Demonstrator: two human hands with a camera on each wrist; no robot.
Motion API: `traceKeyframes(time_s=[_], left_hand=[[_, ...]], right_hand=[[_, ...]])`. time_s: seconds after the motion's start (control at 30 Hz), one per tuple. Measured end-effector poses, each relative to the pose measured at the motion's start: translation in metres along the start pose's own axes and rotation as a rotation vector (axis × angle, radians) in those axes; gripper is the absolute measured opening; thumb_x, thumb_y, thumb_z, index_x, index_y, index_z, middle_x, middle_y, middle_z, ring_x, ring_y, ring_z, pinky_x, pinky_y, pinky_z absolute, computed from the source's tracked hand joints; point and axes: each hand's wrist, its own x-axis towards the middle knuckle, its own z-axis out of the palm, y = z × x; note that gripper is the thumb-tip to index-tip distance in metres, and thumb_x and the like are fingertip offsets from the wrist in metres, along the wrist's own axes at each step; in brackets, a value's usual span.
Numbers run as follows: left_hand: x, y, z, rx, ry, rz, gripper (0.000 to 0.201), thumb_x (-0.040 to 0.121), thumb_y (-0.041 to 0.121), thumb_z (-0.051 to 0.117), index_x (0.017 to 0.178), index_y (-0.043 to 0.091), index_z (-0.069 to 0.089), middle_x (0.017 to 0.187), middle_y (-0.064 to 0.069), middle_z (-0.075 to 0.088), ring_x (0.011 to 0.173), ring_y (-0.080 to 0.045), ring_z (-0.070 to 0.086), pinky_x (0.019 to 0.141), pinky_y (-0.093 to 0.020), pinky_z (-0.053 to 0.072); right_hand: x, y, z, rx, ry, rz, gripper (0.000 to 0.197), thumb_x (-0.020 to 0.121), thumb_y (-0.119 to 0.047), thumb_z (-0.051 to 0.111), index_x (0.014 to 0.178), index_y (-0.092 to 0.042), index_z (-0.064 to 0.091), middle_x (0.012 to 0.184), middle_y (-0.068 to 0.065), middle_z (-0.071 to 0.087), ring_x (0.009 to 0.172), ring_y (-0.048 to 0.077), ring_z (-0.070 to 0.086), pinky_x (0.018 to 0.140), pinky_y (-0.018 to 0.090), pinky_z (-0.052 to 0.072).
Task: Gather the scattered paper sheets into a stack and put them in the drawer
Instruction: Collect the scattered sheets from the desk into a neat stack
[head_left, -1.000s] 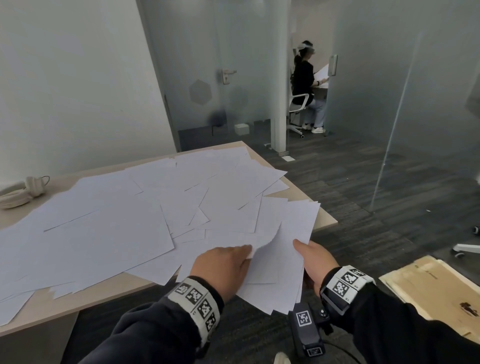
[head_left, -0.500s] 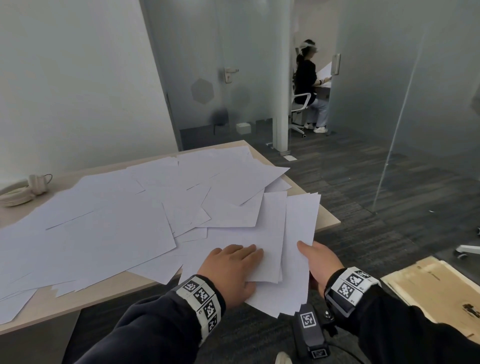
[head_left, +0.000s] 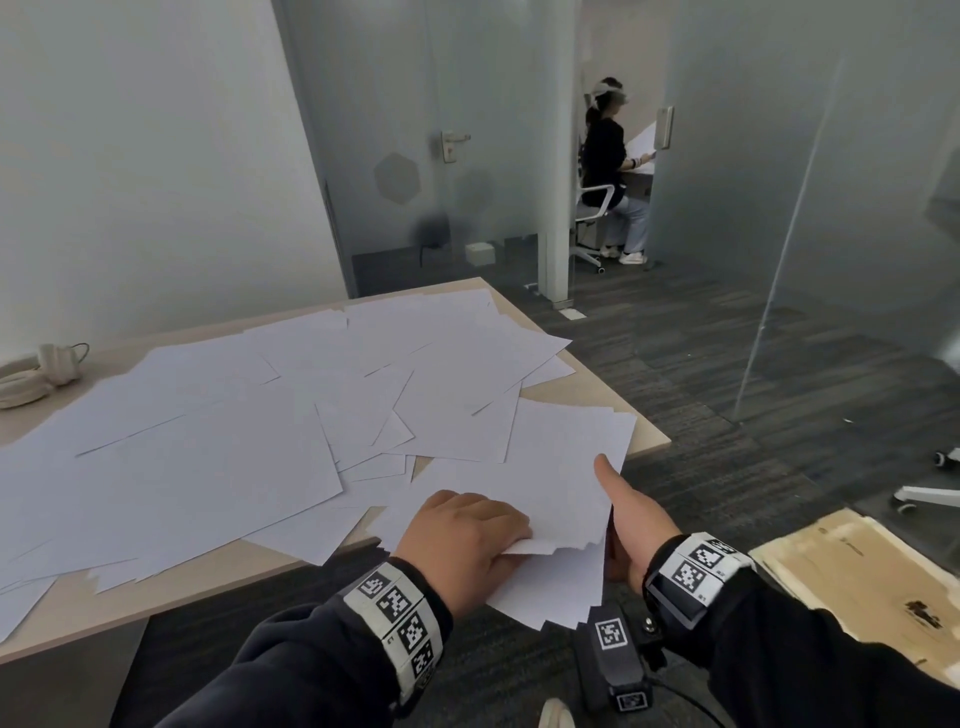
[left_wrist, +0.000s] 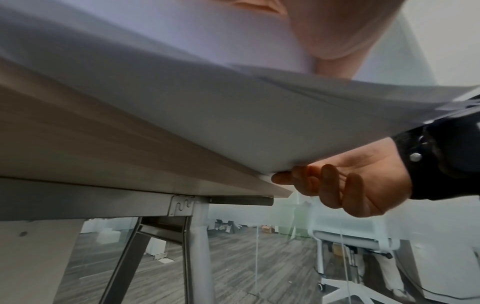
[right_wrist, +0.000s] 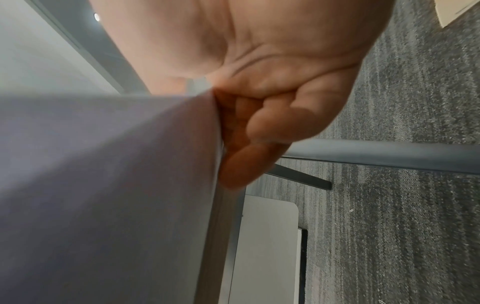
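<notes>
Two hands on one small bundle at the table's near right corner, most sheets not yet gathered.

Head view: your left hand (head_left: 462, 545) presses the bundle (head_left: 550, 499) from above while your right hand (head_left: 631, 525) clamps its right edge, so it overhangs the table (head_left: 647, 441) for lifting; half a second ago the left fingers lay flatter; scattered sheets (head_left: 208, 441) cover the left; no drawer visible; left wrist view: right fingers (left_wrist: 330, 183) curl beneath; right wrist view: fingers (right_wrist: 259, 131) fold against the paper's edge.
</notes>
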Motion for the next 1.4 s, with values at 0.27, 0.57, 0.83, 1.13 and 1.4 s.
traceKeyframes(time_s=[0.27, 0.57, 0.83, 1.13, 1.4], left_hand=[[0.002, 0.015, 0.002, 0.023, -0.289, -0.052, 0.078, 0.081, 0.084, 0.015, 0.135, 0.04, 0.05, 0.146, 0.018, 0.046, 0.135, -0.01, 0.041, 0.105, -0.038, 0.034], [0.021, 0.001, 0.0, -0.102, -0.242, -0.564, 0.063, 0.088, 0.059, 0.047, 0.146, 0.04, 0.032, 0.159, 0.017, 0.024, 0.145, -0.01, 0.023, 0.118, -0.043, 0.02], [0.04, -0.018, -0.041, -0.695, 0.116, -0.751, 0.08, 0.086, 0.042, 0.069, 0.152, 0.034, 0.025, 0.15, 0.013, 0.039, 0.136, -0.013, 0.041, 0.11, -0.037, 0.037], [0.042, -0.058, -0.095, -0.807, 0.455, -0.825, 0.019, 0.084, 0.036, 0.069, 0.098, 0.023, 0.07, 0.095, 0.001, 0.074, 0.092, -0.025, 0.068, 0.086, -0.045, 0.055], [0.031, -0.08, -0.09, -0.965, 0.596, -0.83, 0.021, 0.082, 0.028, 0.072, 0.103, 0.028, 0.068, 0.099, 0.003, 0.075, 0.095, -0.022, 0.07, 0.089, -0.047, 0.056]], right_hand=[[0.001, 0.006, -0.017, -0.013, 0.043, -0.082, 0.016, 0.092, -0.001, 0.055, 0.101, -0.005, 0.067, 0.103, 0.022, 0.071, 0.099, 0.039, 0.066, 0.094, 0.052, 0.05], [0.0, 0.0, -0.073, -0.172, 0.403, -0.27, 0.009, 0.093, -0.008, 0.053, 0.097, -0.008, 0.061, 0.089, 0.007, 0.064, 0.087, 0.027, 0.06, 0.08, 0.029, 0.044], [-0.032, -0.029, -0.054, -0.138, 0.198, -0.57, 0.014, 0.095, -0.015, 0.057, 0.091, -0.025, 0.066, 0.094, -0.006, 0.07, 0.086, 0.014, 0.067, 0.082, 0.032, 0.051], [-0.034, -0.096, 0.022, -0.043, -0.068, -0.734, 0.009, 0.091, -0.021, 0.065, 0.098, -0.018, 0.071, 0.094, -0.001, 0.076, 0.088, 0.015, 0.072, 0.075, 0.029, 0.057], [-0.004, -0.098, 0.071, -0.028, -0.143, -0.692, 0.02, 0.087, -0.025, 0.071, 0.105, -0.019, 0.07, 0.098, -0.003, 0.076, 0.089, 0.013, 0.073, 0.078, 0.029, 0.058]])
